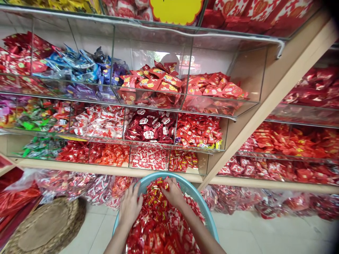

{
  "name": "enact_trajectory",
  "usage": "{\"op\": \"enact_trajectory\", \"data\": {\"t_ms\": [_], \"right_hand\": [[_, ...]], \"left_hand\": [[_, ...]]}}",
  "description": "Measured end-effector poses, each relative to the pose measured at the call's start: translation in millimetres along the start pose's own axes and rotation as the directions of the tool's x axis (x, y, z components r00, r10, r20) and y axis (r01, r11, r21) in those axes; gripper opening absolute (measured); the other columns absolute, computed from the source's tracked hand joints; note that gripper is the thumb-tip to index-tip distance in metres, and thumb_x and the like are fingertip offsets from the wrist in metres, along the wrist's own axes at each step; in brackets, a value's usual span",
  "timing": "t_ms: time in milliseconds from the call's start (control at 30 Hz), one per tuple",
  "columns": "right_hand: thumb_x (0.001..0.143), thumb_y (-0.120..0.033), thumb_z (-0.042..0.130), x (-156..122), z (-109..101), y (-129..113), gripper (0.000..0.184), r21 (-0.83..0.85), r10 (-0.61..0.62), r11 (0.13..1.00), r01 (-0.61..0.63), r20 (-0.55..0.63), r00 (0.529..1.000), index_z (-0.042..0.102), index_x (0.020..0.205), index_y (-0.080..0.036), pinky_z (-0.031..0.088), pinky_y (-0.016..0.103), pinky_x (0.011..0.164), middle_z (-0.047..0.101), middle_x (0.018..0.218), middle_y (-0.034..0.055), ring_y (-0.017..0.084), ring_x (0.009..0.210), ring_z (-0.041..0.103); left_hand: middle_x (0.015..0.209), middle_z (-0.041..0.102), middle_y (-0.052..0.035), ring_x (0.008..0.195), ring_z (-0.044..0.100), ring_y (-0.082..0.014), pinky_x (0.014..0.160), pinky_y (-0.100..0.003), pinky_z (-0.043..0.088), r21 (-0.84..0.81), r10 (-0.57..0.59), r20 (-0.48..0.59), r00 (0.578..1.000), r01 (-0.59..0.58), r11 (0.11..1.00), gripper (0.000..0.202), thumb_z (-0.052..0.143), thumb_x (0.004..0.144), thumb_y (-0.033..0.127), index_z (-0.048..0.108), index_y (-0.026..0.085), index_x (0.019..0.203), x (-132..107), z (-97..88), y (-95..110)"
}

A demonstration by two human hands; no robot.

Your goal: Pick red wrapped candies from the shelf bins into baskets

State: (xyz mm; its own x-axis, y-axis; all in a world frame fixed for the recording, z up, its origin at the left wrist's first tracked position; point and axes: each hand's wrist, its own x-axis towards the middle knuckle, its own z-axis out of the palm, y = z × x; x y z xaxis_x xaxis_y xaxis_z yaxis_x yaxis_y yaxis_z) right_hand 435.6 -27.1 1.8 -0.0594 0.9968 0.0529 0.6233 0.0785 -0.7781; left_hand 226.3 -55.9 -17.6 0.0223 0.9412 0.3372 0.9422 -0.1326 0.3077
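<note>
A light blue basin (213, 225) stands low in front of me, heaped with red wrapped candies (156, 222). My left hand (131, 204) lies at the left side of the heap, its fingers stretched and apart near the rim. Across from it, my right hand (173, 193) reaches into the far part of the heap, with bent fingers and thumb around some small red-and-yellow wrapped candies (156, 192). Its fingertips are partly hidden among the wrappers. Paler red-and-white candies show along the basin's right side.
Behind the basin rise shelves with clear divided bins (156, 95) of wrapped candies. A wooden upright (254, 109) slants at the right. Bagged candies (233, 201) line the floor under the shelves. A round woven stool (45, 225) stands at the left on the tiled floor (238, 236).
</note>
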Motion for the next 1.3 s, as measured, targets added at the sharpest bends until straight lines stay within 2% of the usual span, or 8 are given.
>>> {"op": "enact_trajectory", "data": {"t_ms": [200,267,400,467,533,700,900,1300], "right_hand": [[0.067,-0.032,0.064,6,-13,-2,0.028,0.394,0.096,0.918,-0.032,-0.144,0.985,0.06,0.094,-0.025,0.04,0.037,0.09,0.054,0.099,0.0043,0.022,0.096,0.054],[0.066,-0.037,0.067,5,-20,-4,0.034,0.642,0.24,0.752,-0.146,-0.061,0.969,0.058,0.096,-0.025,0.045,0.037,0.083,0.057,0.096,0.0028,0.021,0.088,0.058],[0.064,-0.038,0.069,0,-35,-3,0.034,0.919,0.359,0.219,-0.328,0.237,0.903,0.057,0.093,-0.024,0.051,0.032,0.075,0.061,0.095,-0.0005,0.016,0.08,0.063],[0.062,-0.033,0.071,-3,-40,1,0.031,0.938,0.374,0.064,-0.342,0.295,0.879,0.058,0.088,-0.023,0.052,0.031,0.079,0.062,0.097,-0.0012,0.016,0.085,0.063],[0.061,-0.029,0.072,-6,-43,4,0.03,0.934,0.392,-0.006,-0.356,0.33,0.859,0.058,0.087,-0.023,0.052,0.032,0.081,0.063,0.095,-0.0021,0.017,0.085,0.064],[0.062,-0.029,0.071,-10,-44,-1,0.026,0.907,0.35,-0.046,-0.418,0.406,0.844,0.059,0.084,-0.023,0.054,0.039,0.079,0.063,0.089,-0.0032,0.015,0.076,0.063],[0.064,-0.03,0.07,-10,-40,-15,0.022,0.891,0.362,0.021,-0.453,0.416,0.834,0.063,0.084,-0.023,0.053,0.037,0.079,0.063,0.1,-0.0026,0.012,0.078,0.057],[0.068,-0.037,0.065,-8,-21,-21,0.028,0.883,0.28,0.239,-0.404,0.335,0.9,0.061,0.092,-0.024,0.052,0.037,0.077,0.05,0.122,0.0036,0.022,0.125,0.031]], "left_hand": [[0.124,0.049,-0.0081,0.11,0.048,-0.0213,0.092,-0.037,0.041,0.011,-0.009,0.025,1.0,0.008,1.0,0.044,0.037,0.084,0.028,0.042,0.022,0.127,0,-0.5,0],[0.123,0.049,-0.0076,0.11,0.048,-0.0213,0.092,-0.037,0.041,0.006,-0.005,0.02,1.0,0.005,1.0,0.044,0.038,0.084,0.028,0.042,0.023,0.128,0,-0.6,1],[0.123,0.05,-0.0077,0.109,0.049,-0.0218,0.091,-0.037,0.041,0.002,-0.007,0.014,1.0,0.007,1.0,0.044,0.039,0.084,0.028,0.043,0.023,0.127,0,0.1,0],[0.122,0.05,-0.0079,0.108,0.049,-0.0219,0.09,-0.037,0.042,0.006,-0.008,0.022,1.0,0.008,1.0,0.044,0.038,0.084,0.029,0.043,0.023,0.127,0,0.6,0],[0.122,0.049,-0.0079,0.107,0.05,-0.0217,0.089,-0.037,0.043,0.012,-0.007,0.035,0.999,0.007,1.0,0.044,0.037,0.085,0.029,0.042,0.023,0.128,0,1.0,0],[0.122,0.048,-0.0081,0.107,0.049,-0.0211,0.09,-0.037,0.042,0.026,0.001,0.049,0.999,-0.002,1.0,0.043,0.035,0.086,0.029,0.04,0.023,0.128,1,1.5,-1],[0.122,0.049,-0.0085,0.108,0.048,-0.0219,0.091,-0.038,0.041,0.022,0.002,0.037,0.999,-0.003,1.0,0.044,0.037,0.085,0.03,0.04,0.023,0.128,1,2.9,-2],[0.124,0.049,-0.0078,0.11,0.048,-0.0216,0.093,-0.039,0.04,0.003,0.0,0.032,1.0,-0.001,1.0,0.045,0.039,0.084,0.029,0.04,0.024,0.129,1,3.2,-3]]}}
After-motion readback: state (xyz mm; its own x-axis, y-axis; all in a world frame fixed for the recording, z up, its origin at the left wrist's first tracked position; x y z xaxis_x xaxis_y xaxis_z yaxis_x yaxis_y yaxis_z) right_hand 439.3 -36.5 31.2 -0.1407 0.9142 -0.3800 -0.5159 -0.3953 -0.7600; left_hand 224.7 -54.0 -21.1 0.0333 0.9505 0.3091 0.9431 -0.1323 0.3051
